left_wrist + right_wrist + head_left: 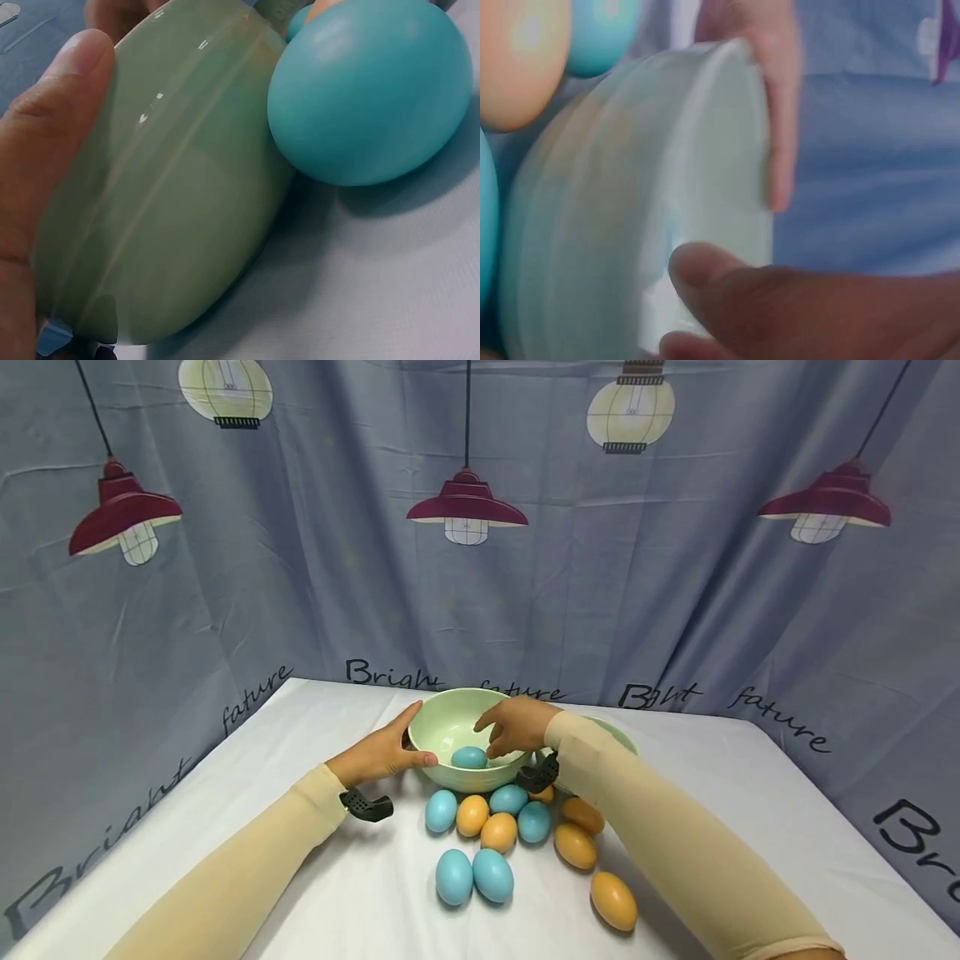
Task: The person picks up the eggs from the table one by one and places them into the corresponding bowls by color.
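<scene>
A pale green bowl (pixel 457 714) stands near the back of the table with a blue egg (pixel 468 758) inside. My left hand (pixel 381 752) holds the bowl's left side, thumb (pixel 64 97) at the near rim and fingers spread along the edge farther back. Over the bowl's right side reaches my right hand (pixel 517 727), its loosely bent fingers apart and the thumb (pixel 705 266) above the opening, close beside the egg. In front of the bowl lie several blue eggs (pixel 454 877) and orange eggs (pixel 575 846); one blue egg (pixel 367 90) is close to its wall.
A second green bowl (pixel 618 735) sits just right of the first, mostly hidden behind my right forearm. Single orange egg (pixel 613 901) lies nearest the front, beside that sleeve. White cloth (pixel 337 893) covers the table, and a blue-grey printed curtain (pixel 337 568) hangs behind it.
</scene>
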Available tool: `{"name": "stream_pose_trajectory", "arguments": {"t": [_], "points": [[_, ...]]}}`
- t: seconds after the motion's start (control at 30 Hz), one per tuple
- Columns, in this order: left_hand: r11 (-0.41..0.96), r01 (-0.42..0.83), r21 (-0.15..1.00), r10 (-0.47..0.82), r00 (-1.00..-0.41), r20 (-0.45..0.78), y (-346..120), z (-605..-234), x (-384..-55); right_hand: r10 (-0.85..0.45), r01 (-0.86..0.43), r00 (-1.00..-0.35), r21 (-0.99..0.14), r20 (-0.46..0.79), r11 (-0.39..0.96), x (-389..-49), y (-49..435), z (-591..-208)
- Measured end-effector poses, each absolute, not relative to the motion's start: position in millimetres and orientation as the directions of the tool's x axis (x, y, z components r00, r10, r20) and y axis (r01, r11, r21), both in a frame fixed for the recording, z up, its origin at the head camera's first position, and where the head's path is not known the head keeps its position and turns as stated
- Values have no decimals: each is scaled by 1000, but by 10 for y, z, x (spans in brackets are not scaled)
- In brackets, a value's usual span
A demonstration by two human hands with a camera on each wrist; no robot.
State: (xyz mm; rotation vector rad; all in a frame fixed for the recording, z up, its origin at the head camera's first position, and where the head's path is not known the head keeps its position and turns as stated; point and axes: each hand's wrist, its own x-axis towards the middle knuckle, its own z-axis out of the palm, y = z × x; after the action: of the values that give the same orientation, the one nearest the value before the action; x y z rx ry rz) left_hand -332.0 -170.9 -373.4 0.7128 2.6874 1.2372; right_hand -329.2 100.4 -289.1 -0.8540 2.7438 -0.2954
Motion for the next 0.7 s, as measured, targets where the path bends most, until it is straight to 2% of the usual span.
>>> {"name": "stream_pose_trajectory", "arguments": {"t": [0.13, 0.27, 0.47, 0.7], "points": [[552, 384, 740, 469, -877, 105, -1712, -3735, -3328, -570, -540, -813, -211, -123, 815, -2988, 1131, -2627], [550, 380, 743, 480, -873, 91, -1710, -3725, -3325, -573, -556, -810, -143, -129, 819, -2624, 1228, -2505], [531, 388, 753, 487, -867, 103, -1710, -3709, -3322, -502, -507, -852, -2, -150, 862, -2254, 1272, -2777], [518, 398, 757, 492, -863, 117, -1712, -3734, -3320, -469, -480, -876, 109, -110, 871, -2152, 1233, -3072]]}}
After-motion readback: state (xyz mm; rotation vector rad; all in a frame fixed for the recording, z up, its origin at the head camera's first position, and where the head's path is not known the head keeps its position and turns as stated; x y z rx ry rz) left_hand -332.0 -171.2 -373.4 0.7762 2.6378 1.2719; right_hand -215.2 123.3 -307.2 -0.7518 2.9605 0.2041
